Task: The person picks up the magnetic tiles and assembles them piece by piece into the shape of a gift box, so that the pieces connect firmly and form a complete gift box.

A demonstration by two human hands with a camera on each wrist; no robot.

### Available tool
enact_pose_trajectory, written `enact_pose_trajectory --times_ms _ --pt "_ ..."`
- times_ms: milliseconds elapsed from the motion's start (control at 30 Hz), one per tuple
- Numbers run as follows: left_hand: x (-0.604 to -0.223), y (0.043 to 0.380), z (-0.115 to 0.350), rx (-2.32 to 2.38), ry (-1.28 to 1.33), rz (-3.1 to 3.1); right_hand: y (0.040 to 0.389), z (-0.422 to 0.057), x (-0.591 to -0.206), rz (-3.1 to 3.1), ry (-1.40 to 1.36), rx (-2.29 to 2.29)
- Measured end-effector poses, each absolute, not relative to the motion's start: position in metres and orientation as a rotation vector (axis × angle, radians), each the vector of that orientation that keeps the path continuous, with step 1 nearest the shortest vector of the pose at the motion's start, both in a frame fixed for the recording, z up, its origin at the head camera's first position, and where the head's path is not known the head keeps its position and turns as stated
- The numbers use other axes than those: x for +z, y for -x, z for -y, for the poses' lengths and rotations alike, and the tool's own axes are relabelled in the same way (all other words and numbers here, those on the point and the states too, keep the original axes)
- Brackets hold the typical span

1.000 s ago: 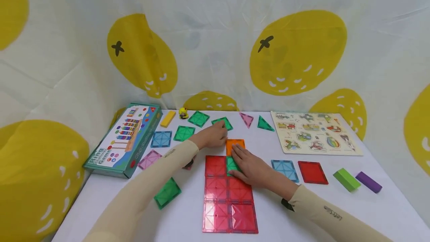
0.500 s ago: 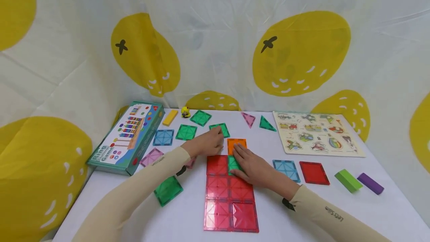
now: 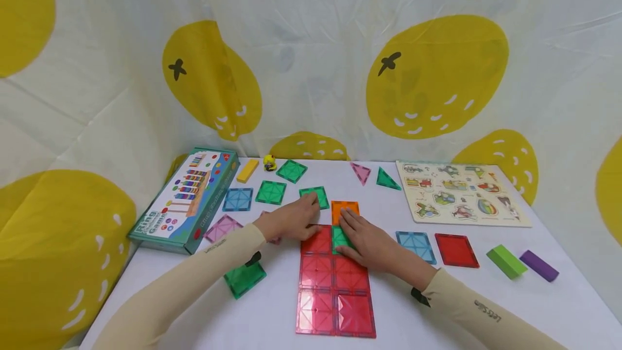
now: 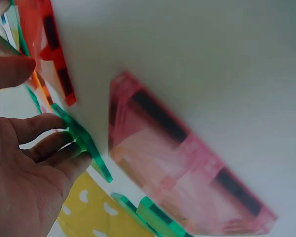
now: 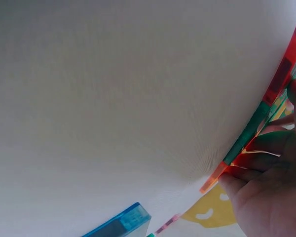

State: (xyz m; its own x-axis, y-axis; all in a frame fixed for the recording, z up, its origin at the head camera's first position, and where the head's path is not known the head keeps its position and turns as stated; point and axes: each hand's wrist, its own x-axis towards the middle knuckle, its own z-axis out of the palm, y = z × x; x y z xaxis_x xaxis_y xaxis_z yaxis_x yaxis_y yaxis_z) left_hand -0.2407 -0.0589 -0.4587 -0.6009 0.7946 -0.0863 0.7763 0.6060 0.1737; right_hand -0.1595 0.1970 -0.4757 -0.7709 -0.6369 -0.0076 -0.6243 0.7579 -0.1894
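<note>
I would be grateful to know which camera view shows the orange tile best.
The head view: it shows the orange tile from above, though the right hand partly covers it. The right wrist view gives mostly its edge; the left wrist view, only a small strip.

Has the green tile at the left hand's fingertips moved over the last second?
Yes, toward the camera and slightly left: in the head view, the green tile was about level with the green triangle and now sits nearer the camera.
</note>
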Motion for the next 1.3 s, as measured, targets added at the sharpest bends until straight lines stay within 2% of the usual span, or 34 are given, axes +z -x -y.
enact_pose_trajectory --times_ms 533,733,1067,1300 --pt "-0.463 0.208 0.064 0.081 -1.369 -2.656 0.160 -0.198 -0.476 -2.879 1.055 -0.258" --pt "-0.465 0.203 0.066 0.127 -1.454 -2.646 0.160 -0.199 -0.476 -2.876 1.043 -0.266" --pt "-0.467 0.196 0.065 0.147 -1.422 -2.640 0.161 -0.199 -0.473 -2.862 1.020 -0.281" --pt "-0.466 0.197 0.066 0.132 -1.436 -2.636 0.151 -0.213 -0.464 -2.914 0.886 -0.420"
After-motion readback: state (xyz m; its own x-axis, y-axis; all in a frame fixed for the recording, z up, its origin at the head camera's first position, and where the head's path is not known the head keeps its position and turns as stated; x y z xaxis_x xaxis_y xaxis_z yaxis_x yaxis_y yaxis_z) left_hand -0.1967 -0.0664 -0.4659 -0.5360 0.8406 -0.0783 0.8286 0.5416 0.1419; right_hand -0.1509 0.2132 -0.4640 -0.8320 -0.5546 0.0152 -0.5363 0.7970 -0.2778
